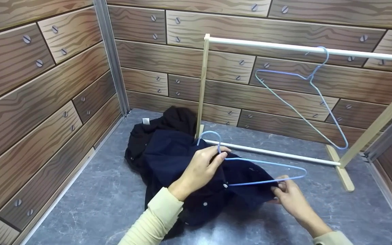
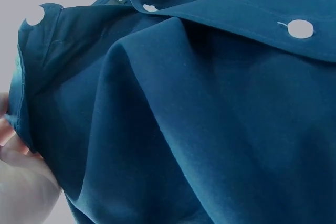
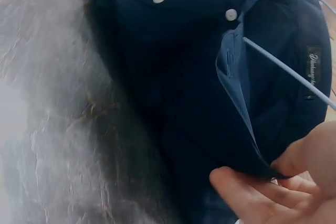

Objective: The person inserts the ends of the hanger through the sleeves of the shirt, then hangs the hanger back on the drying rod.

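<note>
In front of the rack (image 1: 267, 43), a navy shirt (image 1: 213, 190) is pinched at its edge by the right hand (image 1: 291, 197); a blue hanger (image 1: 264, 162), partly inside it, is gripped by the left hand (image 1: 199, 166).

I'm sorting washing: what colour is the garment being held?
The held garment is dark navy, clearest in the head view.

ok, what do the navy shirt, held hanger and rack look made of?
Navy shirt: matte woven cloth, from its soft folds and stitched edges; fibre unclear.
Held hanger: probably coated wire, a thin, smooth blue rod bent to shape; could be plastic.
Rack: posts look like wood, pale tan, matte; rails smooth white, metal or plastic unclear.
</note>
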The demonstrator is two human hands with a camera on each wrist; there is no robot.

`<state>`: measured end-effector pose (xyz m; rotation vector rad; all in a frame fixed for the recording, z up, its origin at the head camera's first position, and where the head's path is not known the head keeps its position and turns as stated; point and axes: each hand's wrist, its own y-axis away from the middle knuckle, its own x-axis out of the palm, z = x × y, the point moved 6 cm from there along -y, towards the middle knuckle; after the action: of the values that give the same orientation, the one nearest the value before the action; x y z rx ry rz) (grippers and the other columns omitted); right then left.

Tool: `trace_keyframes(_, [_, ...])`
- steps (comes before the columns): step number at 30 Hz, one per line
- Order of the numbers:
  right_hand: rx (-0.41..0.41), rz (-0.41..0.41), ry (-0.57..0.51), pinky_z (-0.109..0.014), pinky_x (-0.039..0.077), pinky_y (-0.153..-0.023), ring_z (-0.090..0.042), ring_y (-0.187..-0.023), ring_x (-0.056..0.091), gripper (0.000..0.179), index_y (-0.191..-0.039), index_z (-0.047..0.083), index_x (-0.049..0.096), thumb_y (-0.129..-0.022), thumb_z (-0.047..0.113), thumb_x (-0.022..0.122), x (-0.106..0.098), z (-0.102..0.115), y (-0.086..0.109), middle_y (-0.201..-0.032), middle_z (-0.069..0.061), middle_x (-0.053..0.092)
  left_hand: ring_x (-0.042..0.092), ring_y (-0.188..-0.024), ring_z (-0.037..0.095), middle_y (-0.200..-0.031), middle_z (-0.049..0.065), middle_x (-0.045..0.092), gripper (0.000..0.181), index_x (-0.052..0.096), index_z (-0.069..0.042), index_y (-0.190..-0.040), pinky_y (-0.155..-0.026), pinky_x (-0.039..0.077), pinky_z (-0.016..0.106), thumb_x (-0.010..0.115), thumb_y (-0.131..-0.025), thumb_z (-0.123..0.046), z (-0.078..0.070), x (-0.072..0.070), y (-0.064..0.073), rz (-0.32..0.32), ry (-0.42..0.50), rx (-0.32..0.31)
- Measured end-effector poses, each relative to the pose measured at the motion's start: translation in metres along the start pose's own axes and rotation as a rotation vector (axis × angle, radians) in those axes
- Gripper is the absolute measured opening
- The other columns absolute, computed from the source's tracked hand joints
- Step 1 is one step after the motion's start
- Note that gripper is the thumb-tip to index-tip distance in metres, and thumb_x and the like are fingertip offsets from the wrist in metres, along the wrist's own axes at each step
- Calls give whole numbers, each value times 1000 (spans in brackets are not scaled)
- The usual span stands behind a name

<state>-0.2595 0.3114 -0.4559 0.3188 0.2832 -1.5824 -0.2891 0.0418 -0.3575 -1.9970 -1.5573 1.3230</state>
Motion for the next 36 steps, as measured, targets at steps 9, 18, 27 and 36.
trace_keyframes(9, [58, -75, -105, -27, 59, -70, -8, -77, 65, 28, -114, -5, 42, -90, -11, 54, -12, 4, -3, -88, -5, 68, 64, -94, 10, -106, 3, 74, 27, 70, -7, -113, -87, 52, 28, 49, -104, -21, -1, 1, 1, 11, -2, 5])
trace_keyframes(18, [62, -67, -156, -32, 60, -74, -11, -81, 68, 29, -118, -7, 43, -91, -9, 53, -22, 11, 0, -92, -7, 68, 57, -80, 10, -81, -4, 60, 27, 68, -12, -116, -79, 50, 28, 45, -105, -22, 2, -1, 6, 24, -158, -35])
trace_keyframes(27, [21, -63, -187, -29, 59, -81, -8, -88, 71, 18, -108, -6, 61, -91, -3, 62, -39, 24, 2, -95, -1, 71, 62, -82, 10, -93, -4, 68, 23, 68, -15, -113, -75, 54, 31, 48, -102, -19, 5, -4, 9, 21, -302, -90])
trace_keyframes(36, [-47, -16, -155, -25, 58, -81, -8, -90, 72, 32, -119, -15, 63, -91, -1, 65, -49, 31, 5, -97, 8, 74, 68, -83, 13, -97, -2, 72, 18, 69, -13, -106, -69, 56, 32, 53, -100, -19, 4, -9, 12, -37, -423, -30])
